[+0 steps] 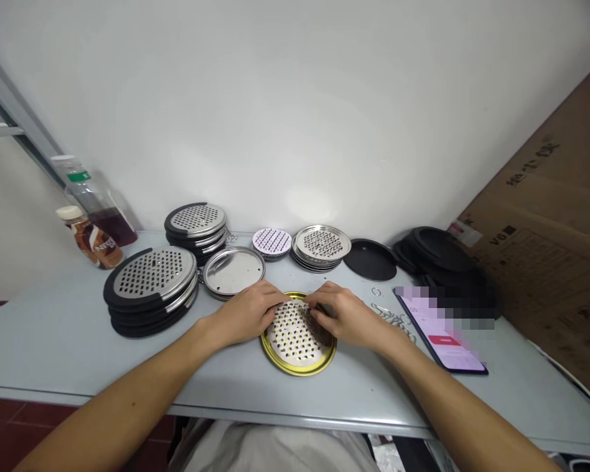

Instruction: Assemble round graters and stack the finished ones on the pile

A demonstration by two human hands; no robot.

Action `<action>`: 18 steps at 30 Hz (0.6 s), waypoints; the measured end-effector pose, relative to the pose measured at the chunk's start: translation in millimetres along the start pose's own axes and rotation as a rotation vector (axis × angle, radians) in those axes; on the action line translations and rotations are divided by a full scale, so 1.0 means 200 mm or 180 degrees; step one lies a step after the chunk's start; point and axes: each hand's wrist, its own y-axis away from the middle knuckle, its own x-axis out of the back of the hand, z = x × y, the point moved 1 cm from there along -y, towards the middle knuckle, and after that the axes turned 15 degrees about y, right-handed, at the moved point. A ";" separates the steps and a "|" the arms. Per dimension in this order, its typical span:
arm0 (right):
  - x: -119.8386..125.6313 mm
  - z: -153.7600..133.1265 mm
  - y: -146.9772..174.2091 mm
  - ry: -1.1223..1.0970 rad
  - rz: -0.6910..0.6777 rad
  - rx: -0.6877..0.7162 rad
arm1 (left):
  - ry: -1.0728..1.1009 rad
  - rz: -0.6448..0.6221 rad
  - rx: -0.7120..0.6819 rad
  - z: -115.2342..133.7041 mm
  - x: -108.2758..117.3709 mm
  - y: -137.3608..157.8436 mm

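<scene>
Perforated disc (295,331) sits inside a gold ring (299,368) at the near middle of the table (54,341), in front of the plain steel plate (233,270). The left hand (248,313) lies curled over the disc's left rim, fingers pressing down. The right hand (347,316) is bent over its right edge, fingertips on the holes; whether it pinches anything I cannot tell. Seating it well likely calls for even pressure on both sides, keeping the ring flat. A phone (445,341) lies right of the disc.

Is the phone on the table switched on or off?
On: the phone, right of the right hand, shows a lit screen with a red block.
</scene>
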 end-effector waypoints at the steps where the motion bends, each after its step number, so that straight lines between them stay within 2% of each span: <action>1: 0.00 0.00 0.00 -0.0007 -0.0008 0.0002 | -0.0004 -0.0015 0.0006 0.00 0.00 0.00; 11: -0.02 0.00 0.00 0.0207 -0.0153 0.0051 | -0.0184 -0.0144 0.0034 0.00 -0.01 0.00; 18: 0.00 0.01 0.01 0.0133 -0.0042 -0.0023 | -0.0165 -0.0096 0.0068 0.01 -0.01 0.00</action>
